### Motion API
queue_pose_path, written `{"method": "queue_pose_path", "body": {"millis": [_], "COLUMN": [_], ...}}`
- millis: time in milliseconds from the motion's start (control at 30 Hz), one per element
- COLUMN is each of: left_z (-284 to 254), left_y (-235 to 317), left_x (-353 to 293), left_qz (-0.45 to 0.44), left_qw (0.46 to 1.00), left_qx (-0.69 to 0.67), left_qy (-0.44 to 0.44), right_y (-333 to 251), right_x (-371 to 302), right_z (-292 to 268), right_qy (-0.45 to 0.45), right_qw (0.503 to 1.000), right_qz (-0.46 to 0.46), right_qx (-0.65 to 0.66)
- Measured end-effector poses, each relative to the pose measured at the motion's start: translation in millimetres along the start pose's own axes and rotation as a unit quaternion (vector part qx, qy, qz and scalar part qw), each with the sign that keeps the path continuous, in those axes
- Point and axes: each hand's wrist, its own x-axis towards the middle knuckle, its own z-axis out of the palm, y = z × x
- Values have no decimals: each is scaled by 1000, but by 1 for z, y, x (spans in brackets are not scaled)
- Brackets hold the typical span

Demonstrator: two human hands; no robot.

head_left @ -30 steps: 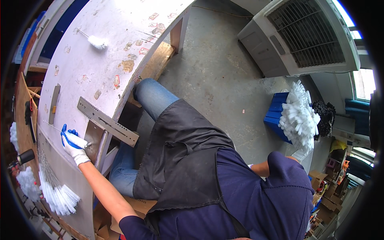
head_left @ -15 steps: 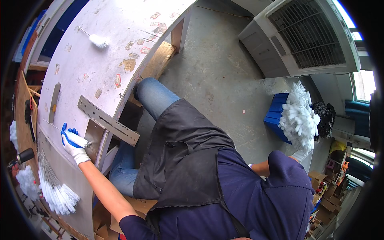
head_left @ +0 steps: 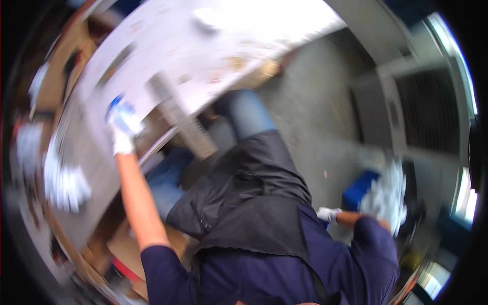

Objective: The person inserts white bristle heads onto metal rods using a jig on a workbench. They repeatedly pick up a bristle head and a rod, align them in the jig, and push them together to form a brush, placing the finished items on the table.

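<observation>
My left hand [head_left: 120, 133] is closed around a blurred white brush [head_left: 130, 121]; for my right hand [head_left: 329, 214], I cannot tell.

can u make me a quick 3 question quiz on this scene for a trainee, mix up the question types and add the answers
1. True or false: the right hand is nearer the blue bin than the left hand is.

2. Where is the long grey bar?
A. inside the blue bin
B. across the edge of the table
C. in the right hand

3. Fill in: the white glove on the left hand shows the colour ____ at its fingers.

Key:
1. True
2. B
3. blue
</observation>
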Motion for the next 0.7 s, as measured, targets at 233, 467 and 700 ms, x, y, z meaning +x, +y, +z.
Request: {"method": "queue_pose_path", "body": {"millis": [233,467,700], "left_z": [30,23,25], "left_y": [11,14,15], "left_x": [-19,-31,-24], "left_qz": [87,80,84], "left_qw": [994,994,993], "left_qx": [25,8,32], "left_qy": [68,74,74], "right_y": [-118,-362,-545], "right_x": [-7,-166,-246], "right_z": [-141,-109,3], "right_qy": [365,330,389], "right_qw": [711,584,353], "right_qz": [-417,-731,-780], "right_qx": [433,123,-340]}}
